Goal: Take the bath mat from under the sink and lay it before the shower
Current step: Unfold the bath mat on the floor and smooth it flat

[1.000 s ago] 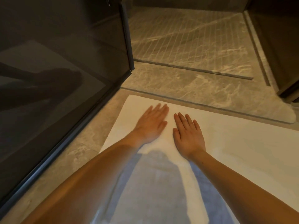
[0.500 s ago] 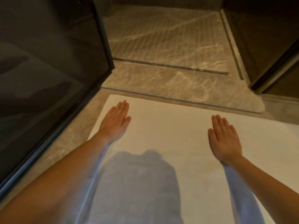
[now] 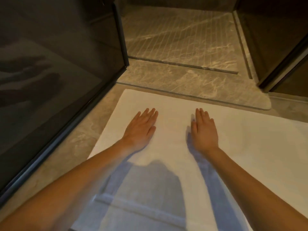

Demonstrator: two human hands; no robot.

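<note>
A white bath mat (image 3: 173, 104) lies spread flat on the stone floor, its far edge running along the shower threshold (image 3: 191, 97). My left hand (image 3: 141, 129) rests palm down on the mat left of its middle, fingers together and straight. My right hand (image 3: 204, 130) lies flat on the mat a short way to the right, also holding nothing. My shadow covers the near part of the mat. The shower floor (image 3: 180, 40) with its grooved stone lies beyond the threshold.
A dark glass shower panel (image 3: 55, 72) with a black frame stands at the left, close to the mat's left edge. A dark wall and door frame (image 3: 283, 60) rise at the right. A strip of marble floor (image 3: 70, 147) runs between panel and mat.
My hands, spread wide apart half a second ago, have slid back toward each other across the mat. The mat stays flat in the same place.
</note>
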